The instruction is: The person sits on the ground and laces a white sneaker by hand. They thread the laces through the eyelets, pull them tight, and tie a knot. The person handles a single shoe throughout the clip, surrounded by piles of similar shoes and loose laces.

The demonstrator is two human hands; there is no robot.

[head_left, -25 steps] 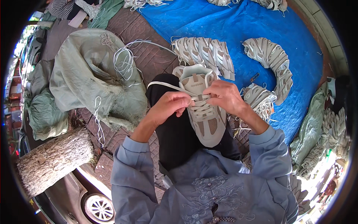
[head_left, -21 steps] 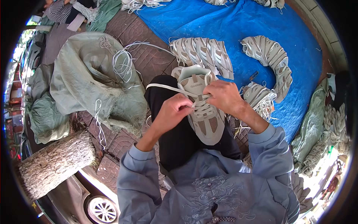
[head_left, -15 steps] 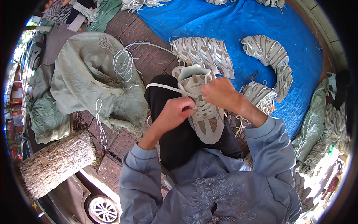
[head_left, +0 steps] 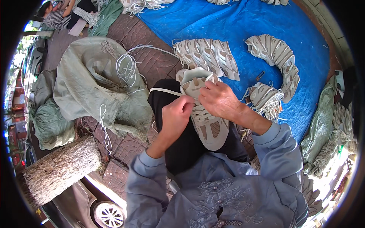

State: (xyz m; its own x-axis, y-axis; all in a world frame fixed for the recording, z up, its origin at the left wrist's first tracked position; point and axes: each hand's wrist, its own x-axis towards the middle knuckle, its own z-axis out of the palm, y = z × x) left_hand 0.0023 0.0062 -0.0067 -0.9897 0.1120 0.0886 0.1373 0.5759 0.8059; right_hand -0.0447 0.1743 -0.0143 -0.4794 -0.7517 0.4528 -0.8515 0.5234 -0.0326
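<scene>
a rough tree trunk (head_left: 61,169) slants in at the far left, and to its right a pale green sack (head_left: 83,81) lies slumped on the brick paving (head_left: 114,173), with a tangle of white cord (head_left: 127,70) on its edge. next, a white lace (head_left: 166,90) crosses the dark trousered knee (head_left: 159,104) in a slack loop; it could catch there or twist if drawn through carelessly. the left hand (head_left: 176,116) has its grip pinched closed, seemingly on the lace beside the eyelets; a loose pinch could let the strand slide away. between the hands, the beige and white shoe upper (head_left: 211,135) rests on the lap, toe toward the body, and since only the lap supports it, an uneven pull could swing it round or skew the crossings. the right hand (head_left: 218,98) has its grip closed over the upper's lacing edge; whether it also pinches lace, i cannot tell. beyond it, on a blue tarp (head_left: 311,76), sit a nested row of uppers (head_left: 207,57), then a bundle with dangling laces (head_left: 264,97), which could snag one another, and a curved row (head_left: 279,55).
</scene>
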